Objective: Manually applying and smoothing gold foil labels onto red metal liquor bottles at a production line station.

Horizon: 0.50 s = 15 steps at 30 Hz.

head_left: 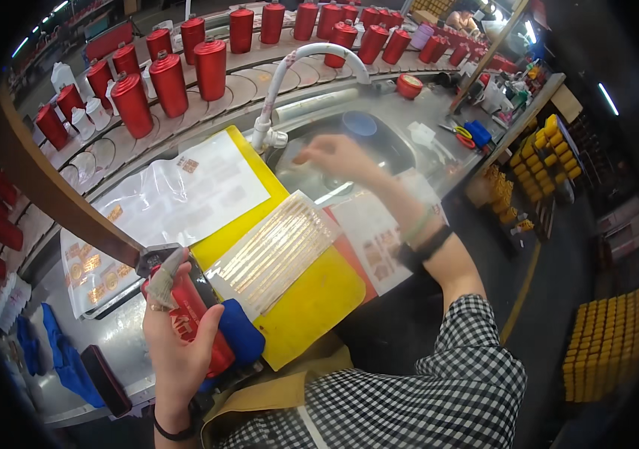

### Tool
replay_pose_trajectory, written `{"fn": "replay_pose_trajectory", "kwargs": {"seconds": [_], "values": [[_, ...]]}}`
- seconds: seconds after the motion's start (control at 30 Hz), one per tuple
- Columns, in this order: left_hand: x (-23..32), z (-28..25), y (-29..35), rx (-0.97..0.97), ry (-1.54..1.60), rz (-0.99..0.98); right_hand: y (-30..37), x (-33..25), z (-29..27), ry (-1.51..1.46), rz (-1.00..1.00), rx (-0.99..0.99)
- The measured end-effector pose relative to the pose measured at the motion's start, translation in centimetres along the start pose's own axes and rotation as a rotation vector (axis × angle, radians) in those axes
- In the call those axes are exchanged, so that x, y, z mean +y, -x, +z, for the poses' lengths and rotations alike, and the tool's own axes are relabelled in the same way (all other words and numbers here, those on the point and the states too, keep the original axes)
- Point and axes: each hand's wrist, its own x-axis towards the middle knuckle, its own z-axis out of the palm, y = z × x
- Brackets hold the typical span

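My left hand [173, 329] is wrapped round a red container [203, 318] with light markings on its side. A grey cloth cover sits on one of its fingertips. A dark holder [156, 258] on the end of a brown arm is at the container's far end, and a blue pad [242, 329] lies against its right. My right hand [338, 159] is above the sink [398, 150], right of the white tap [263, 131]. Its fingers look bent but are smeared by motion, so anything in them cannot be made out. Below it, a sheet of gold strips [278, 251] lies on a yellow mat [319, 299].
Clear film over a white sheet with gold prints [177, 191] covers the mat's far left. Another printed sheet [379, 247] lies under my right forearm. Lidded red containers [209, 71] line the conveyor behind. Scissors [460, 135] are at right, blue cloths [65, 359] at left.
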Motion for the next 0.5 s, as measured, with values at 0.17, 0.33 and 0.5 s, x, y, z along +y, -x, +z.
{"fn": "replay_pose_trajectory", "kwargs": {"seconds": [0.17, 0.33, 0.5], "values": [[-0.5, -0.2, 0.5, 0.018, 0.062, -0.051, -6.2, 14.8, 1.6, 0.659, 0.159, 0.058], [-0.3, -1.3, 1.0, 0.024, 0.015, -0.057, -9.1, 20.3, 2.6, 0.843, 0.315, -0.051], [-0.2, -2.5, -0.2, -0.061, -0.006, -0.058, -5.3, 6.3, -0.3, 0.577, 0.108, -0.008]]}}
